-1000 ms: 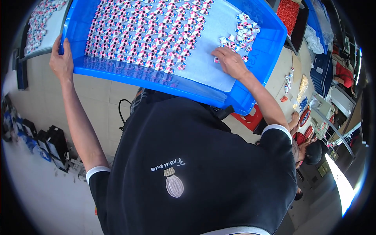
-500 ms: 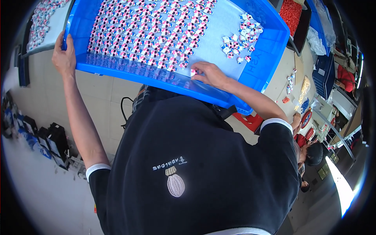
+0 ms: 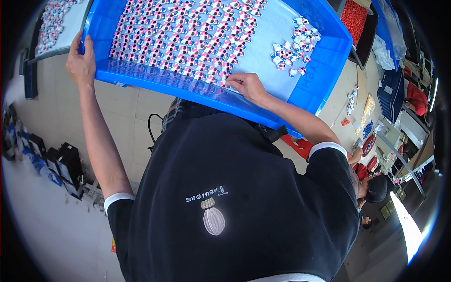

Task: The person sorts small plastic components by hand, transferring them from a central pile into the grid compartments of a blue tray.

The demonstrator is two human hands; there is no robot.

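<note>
A blue plastic tray (image 3: pixel 101 70) with a white lining lies across the top of the view. Small pink, white and blue toy figures (image 3: pixel 188 40) fill its left and middle in close rows. A loose pile of the same figures (image 3: pixel 300 40) sits on the right of the lining. My left hand (image 3: pixel 82 61) is closed over the tray's left rim. Inside the near wall, my right hand (image 3: pixel 249 88) pinches a toy figure (image 3: pixel 222 83) at the near right end of the rows; its fingertips partly cover the figure.
Another tray of similar figures (image 3: pixel 50 28) stands at the far left. Red pieces fill a dark tray (image 3: pixel 353 22) at the far right, beside plastic bags (image 3: pixel 381 50). At the right, a co-worker (image 3: pixel 376 188) sits by a table (image 3: pixel 345 89) holding small parts.
My right hand has brought the pinched figure slightly left, up against the end of the rows. My left hand keeps its hold on the rim. The tray appears a little further right.
</note>
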